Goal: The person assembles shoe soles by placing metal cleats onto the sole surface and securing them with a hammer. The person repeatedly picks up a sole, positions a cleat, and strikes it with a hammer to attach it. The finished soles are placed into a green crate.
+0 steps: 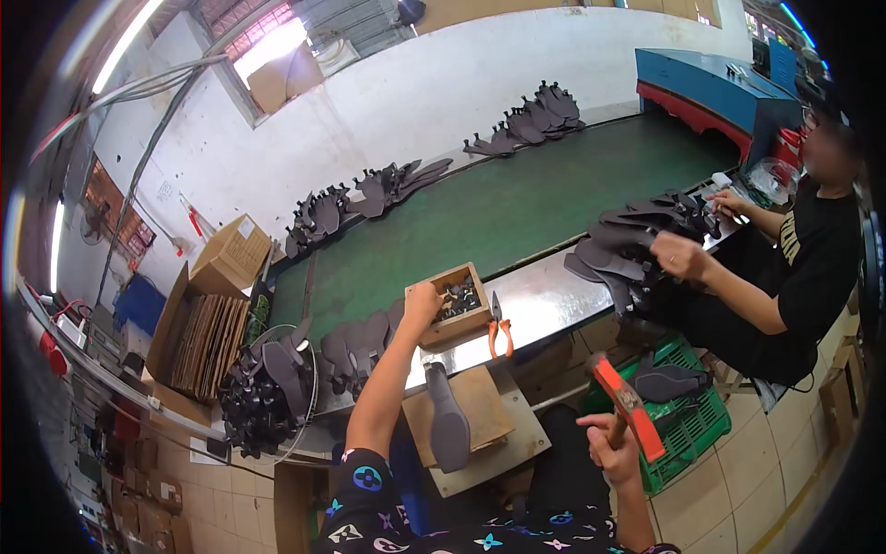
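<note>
My left hand (423,302) is at the left rim of a wooden box (461,325) that holds small black pieces (459,297); its fingers look closed, and what is in them is hidden. My right hand (613,452) grips a hammer (629,406) with an orange-red head, raised above the green crate. In front of me a dark grey shoe sole (449,429) lies on a brown board (484,406), its narrow end toward the box. Pliers (500,328) with orange handles rest to the right of the box.
A green conveyor belt (425,226) runs behind the metal ledge (563,300). Dark soles (355,346) are piled left of the box, with more along the wall. At right a co-worker (784,268) handles other soles (618,245). A green crate (688,425) stands below; cardboard (208,337) fills a carton at left.
</note>
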The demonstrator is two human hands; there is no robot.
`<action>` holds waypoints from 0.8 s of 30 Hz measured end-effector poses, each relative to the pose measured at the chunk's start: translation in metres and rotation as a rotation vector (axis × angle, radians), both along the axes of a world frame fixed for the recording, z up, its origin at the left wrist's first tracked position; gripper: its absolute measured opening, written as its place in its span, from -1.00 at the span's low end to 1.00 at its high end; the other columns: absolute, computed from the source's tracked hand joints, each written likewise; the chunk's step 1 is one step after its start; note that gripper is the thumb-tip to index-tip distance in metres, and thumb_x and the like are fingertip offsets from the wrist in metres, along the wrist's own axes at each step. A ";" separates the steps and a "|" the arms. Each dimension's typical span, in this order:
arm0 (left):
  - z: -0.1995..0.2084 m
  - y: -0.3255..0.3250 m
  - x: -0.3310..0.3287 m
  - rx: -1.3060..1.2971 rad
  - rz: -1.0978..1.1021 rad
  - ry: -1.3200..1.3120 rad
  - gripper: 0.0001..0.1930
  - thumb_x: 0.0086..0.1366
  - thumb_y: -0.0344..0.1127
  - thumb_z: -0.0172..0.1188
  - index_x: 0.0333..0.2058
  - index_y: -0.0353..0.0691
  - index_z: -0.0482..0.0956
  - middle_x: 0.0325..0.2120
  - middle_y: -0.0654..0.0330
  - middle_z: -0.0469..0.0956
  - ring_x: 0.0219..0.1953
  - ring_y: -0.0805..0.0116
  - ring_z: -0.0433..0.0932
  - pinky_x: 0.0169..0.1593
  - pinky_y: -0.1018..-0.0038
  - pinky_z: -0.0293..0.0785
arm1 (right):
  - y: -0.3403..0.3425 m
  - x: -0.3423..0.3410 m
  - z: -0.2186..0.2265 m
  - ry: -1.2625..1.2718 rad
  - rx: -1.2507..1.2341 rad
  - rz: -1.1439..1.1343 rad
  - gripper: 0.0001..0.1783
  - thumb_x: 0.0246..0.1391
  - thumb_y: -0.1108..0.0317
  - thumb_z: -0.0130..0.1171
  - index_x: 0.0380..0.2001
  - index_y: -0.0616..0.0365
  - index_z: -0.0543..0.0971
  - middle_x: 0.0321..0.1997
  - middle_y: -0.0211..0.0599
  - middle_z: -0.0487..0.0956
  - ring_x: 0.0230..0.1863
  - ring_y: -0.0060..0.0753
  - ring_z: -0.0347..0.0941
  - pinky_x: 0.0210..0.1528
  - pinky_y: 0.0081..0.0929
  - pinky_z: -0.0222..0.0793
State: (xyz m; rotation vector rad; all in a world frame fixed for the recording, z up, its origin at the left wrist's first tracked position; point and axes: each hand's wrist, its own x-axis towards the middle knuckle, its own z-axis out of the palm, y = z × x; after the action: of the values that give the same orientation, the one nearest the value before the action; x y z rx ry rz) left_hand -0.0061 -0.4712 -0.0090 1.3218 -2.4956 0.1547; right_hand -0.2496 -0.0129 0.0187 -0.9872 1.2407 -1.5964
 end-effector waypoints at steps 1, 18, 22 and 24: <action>0.006 0.007 0.003 0.101 0.028 0.091 -0.88 0.10 -0.40 0.22 -0.48 -0.33 0.67 -0.51 -0.08 0.62 -0.44 -0.05 0.64 -0.30 0.13 0.53 | -0.010 0.011 0.011 -0.092 -0.049 -0.051 -0.82 0.24 0.36 0.14 -0.24 0.28 0.58 -0.72 -0.53 0.37 -0.76 -0.72 0.22 -0.73 -0.68 0.06; 0.093 0.318 0.031 -0.127 -0.283 0.928 -0.77 0.01 -0.61 0.37 -0.32 -0.31 0.58 -0.35 0.12 0.64 -0.25 0.16 0.60 -0.06 0.30 0.51 | -0.114 0.104 0.074 -0.040 -0.042 0.323 -0.74 0.11 0.33 0.38 -0.20 0.26 0.66 -0.58 -0.60 0.49 -0.65 -0.84 0.24 -0.67 -0.70 0.02; 0.043 0.296 0.047 -0.007 -0.212 0.903 -0.65 0.09 -0.47 0.41 -0.14 -0.30 0.53 -0.13 0.03 0.61 -0.08 0.08 0.57 0.03 0.31 0.47 | -0.122 0.107 0.055 0.092 -0.010 0.284 -0.78 0.10 0.38 0.37 -0.23 0.28 0.66 -0.49 -0.57 0.53 -0.54 -0.83 0.31 -0.53 -0.69 0.16; 0.019 0.273 0.054 0.108 0.029 0.842 -0.51 0.15 -0.31 0.41 0.01 -0.34 0.46 0.01 -0.04 0.54 0.05 0.02 0.51 0.09 0.30 0.43 | -0.132 0.110 0.050 0.133 0.042 0.278 -0.78 0.10 0.37 0.38 -0.24 0.28 0.67 -0.44 -0.52 0.57 -0.47 -0.81 0.36 -0.45 -0.70 0.24</action>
State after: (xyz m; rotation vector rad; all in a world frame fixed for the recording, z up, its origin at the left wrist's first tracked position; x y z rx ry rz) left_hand 0.0479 -0.1978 0.0103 1.1331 -1.7781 -0.4480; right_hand -0.1397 -0.1449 0.0690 -1.1983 1.1620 -1.3022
